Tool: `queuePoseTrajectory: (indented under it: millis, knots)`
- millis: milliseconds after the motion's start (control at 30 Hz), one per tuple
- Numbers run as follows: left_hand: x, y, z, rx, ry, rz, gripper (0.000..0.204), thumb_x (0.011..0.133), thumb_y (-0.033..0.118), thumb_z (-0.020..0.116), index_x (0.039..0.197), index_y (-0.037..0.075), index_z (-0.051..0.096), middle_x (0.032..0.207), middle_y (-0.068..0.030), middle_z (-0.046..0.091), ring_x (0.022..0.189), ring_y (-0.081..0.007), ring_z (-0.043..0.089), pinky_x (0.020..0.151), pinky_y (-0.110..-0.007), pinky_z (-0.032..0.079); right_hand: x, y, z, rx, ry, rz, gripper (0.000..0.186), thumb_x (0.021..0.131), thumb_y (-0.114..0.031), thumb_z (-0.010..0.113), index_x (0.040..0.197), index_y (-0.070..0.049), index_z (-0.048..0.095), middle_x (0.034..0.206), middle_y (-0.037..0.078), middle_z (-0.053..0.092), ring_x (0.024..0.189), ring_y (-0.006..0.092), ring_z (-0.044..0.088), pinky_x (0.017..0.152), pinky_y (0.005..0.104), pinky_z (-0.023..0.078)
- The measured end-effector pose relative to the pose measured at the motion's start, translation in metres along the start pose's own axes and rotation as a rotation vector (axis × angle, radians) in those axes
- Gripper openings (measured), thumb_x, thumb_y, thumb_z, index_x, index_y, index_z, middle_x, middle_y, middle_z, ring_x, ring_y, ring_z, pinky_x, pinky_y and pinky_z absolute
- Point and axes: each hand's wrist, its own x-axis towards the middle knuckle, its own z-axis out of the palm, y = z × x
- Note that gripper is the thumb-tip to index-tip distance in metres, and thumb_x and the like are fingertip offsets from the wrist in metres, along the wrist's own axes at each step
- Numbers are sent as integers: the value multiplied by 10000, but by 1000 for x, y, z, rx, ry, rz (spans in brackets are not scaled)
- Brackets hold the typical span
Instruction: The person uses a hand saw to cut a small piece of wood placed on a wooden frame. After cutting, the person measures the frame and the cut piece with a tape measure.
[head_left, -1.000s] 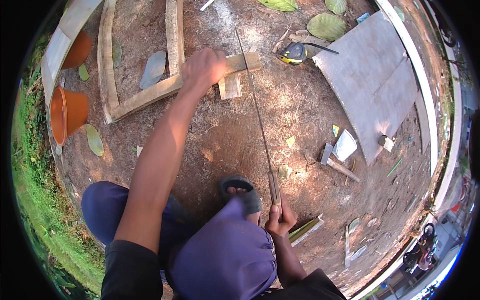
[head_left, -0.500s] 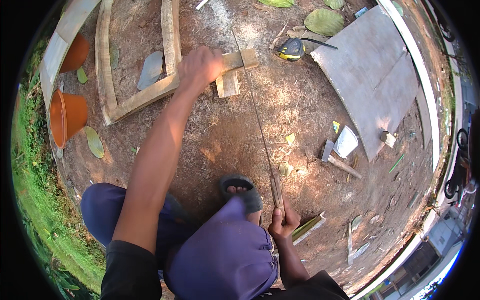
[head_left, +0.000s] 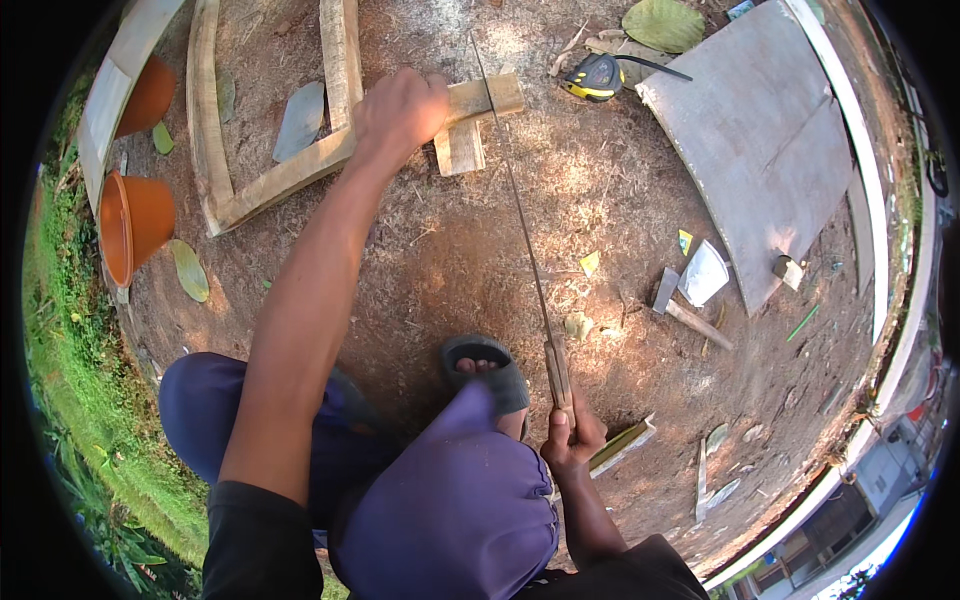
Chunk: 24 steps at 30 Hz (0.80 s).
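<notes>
On my feed the handsaw (head_left: 540, 300) lies ahead of the wearer, its long axis running from the lower middle of the view up and slightly left, so its tip points away from the body. I see the blade nearly edge-on, as a thin dark line. It crosses the wooden frame (head_left: 290, 183) near the right end of its front rail, which slants upward to the right.

The saw's wooden handle (head_left: 559, 375) sits in the right hand (head_left: 573, 437), whose fingers wrap closed around it, the thumb lying along the top. I have the left hand (head_left: 402, 112) well apart from it, curled down over the rail and clamped on it, just left of the blade. A short wood block (head_left: 460, 150) shows at the rail's near edge, between that hand and the blade; I cannot tell whether it is joined on.

Farther right I make out a tape measure (head_left: 594, 77), a hammer (head_left: 690, 307) and a grey board (head_left: 765, 150).
</notes>
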Motion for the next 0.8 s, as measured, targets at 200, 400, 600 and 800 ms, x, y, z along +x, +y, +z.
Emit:
queuePoseTrajectory:
  millis: [200, 400, 600, 800]
  knots:
    - [5, 4, 2, 16, 95, 79, 491, 975, 331, 395, 681, 29, 648, 732, -180, 698, 698, -314, 665, 785, -532, 513, 156, -27, 96, 91, 34, 114, 427, 995, -151, 645, 1363, 66, 639, 753, 73, 681, 580, 97, 549, 537, 283, 456]
    - [6, 0, 4, 1, -3, 15, 479, 973, 323, 393, 649, 56, 624, 648, -125, 659, 608, -262, 616, 746, -509, 509, 54, 6, 38, 58, 13, 23, 435, 1008, -163, 599, 1353, 100, 629, 901, 108, 754, 693, 92, 626, 607, 253, 484]
    - [3, 4, 2, -2, 5, 41, 465, 972, 321, 392, 630, 86, 602, 585, -68, 599, 556, -209, 548, 693, -475, 497, 77, -15, 48, 24, 37, 60, 412, 1013, -145, 602, 1353, 86, 639, 811, 59, 697, 653, 73, 576, 572, 246, 444]
    - [6, -15, 27, 45, 211, 91, 511, 999, 359, 380, 672, 61, 635, 652, -121, 662, 616, -276, 616, 732, -505, 514, 135, -26, 82, 134, 40, 111, 414, 985, -136, 640, 1358, 44, 651, 634, 54, 624, 515, 105, 556, 476, 293, 415]
